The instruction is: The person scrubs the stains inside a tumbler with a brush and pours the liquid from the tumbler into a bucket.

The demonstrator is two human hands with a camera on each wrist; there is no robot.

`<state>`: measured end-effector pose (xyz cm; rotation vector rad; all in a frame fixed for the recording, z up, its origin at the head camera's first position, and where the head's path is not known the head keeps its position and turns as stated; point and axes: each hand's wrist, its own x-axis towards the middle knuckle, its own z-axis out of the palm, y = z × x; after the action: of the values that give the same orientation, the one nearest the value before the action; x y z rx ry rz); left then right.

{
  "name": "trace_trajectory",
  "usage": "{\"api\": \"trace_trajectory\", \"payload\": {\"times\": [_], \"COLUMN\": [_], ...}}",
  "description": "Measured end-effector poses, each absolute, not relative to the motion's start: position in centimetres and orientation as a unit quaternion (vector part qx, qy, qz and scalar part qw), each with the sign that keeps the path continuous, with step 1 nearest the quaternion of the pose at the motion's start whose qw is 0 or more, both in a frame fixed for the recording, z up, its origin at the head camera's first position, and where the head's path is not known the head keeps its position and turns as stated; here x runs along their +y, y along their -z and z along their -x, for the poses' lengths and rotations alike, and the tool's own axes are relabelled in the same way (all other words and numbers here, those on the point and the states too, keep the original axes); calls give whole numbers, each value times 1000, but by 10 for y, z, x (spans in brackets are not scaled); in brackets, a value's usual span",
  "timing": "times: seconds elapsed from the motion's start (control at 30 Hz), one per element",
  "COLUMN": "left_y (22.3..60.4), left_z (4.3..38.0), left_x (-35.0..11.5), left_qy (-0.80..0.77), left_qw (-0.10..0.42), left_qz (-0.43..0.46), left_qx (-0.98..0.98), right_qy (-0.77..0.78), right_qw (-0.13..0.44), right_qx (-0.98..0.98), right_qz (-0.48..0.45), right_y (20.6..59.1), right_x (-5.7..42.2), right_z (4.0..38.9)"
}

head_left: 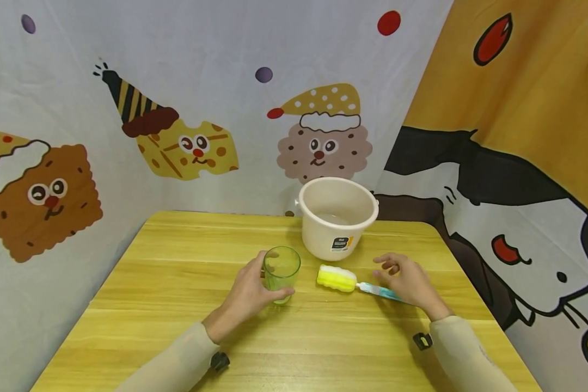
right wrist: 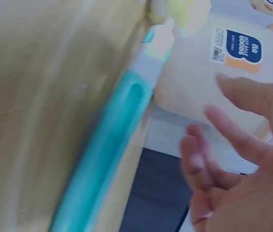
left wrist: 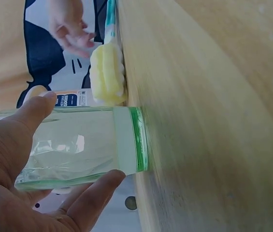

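A green-tinted clear glass (head_left: 281, 275) stands upright on the table. My left hand (head_left: 247, 288) holds it from the left side, thumb across the front and fingers round the back; in the left wrist view the glass (left wrist: 78, 145) lies between thumb and fingers, its base at the tabletop. To the right of it lies a cup brush (head_left: 337, 279) with a yellow and white sponge head and a teal and white handle (right wrist: 112, 140). My right hand (head_left: 405, 277) hovers just over that handle, fingers loosely bent and holding nothing. The right wrist view shows a gap between hand and handle.
A cream bucket (head_left: 340, 239) with a label stands behind the brush, near the table's back edge. The wooden table (head_left: 176, 261) backs onto a cartoon-printed curtain (head_left: 215, 43). Small black devices sit at both wrists.
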<state>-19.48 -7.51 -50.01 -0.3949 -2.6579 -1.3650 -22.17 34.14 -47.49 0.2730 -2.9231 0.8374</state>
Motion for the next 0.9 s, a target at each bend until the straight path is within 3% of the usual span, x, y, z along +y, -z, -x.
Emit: {"api": "trace_trajectory", "payload": {"times": [0.23, 0.43, 0.63, 0.9], "left_y": [501, 499, 501, 502], "left_z": [194, 192, 192, 192], "left_x": [-76, -76, -76, -75], "left_qy": [447, 440, 433, 431], "left_qw": [59, 52, 51, 52], "left_qz": [117, 102, 99, 97], "left_qx": [-885, -890, -894, -896], "right_qy": [-313, -334, -337, -299], "right_qw": [197, 268, 262, 188], "right_qx": [-921, -895, -893, -920], "right_qz": [-118, -127, -141, -172], "right_y": [457, 439, 429, 415], "right_x": [327, 314, 303, 298], "right_z": [241, 264, 287, 315]}}
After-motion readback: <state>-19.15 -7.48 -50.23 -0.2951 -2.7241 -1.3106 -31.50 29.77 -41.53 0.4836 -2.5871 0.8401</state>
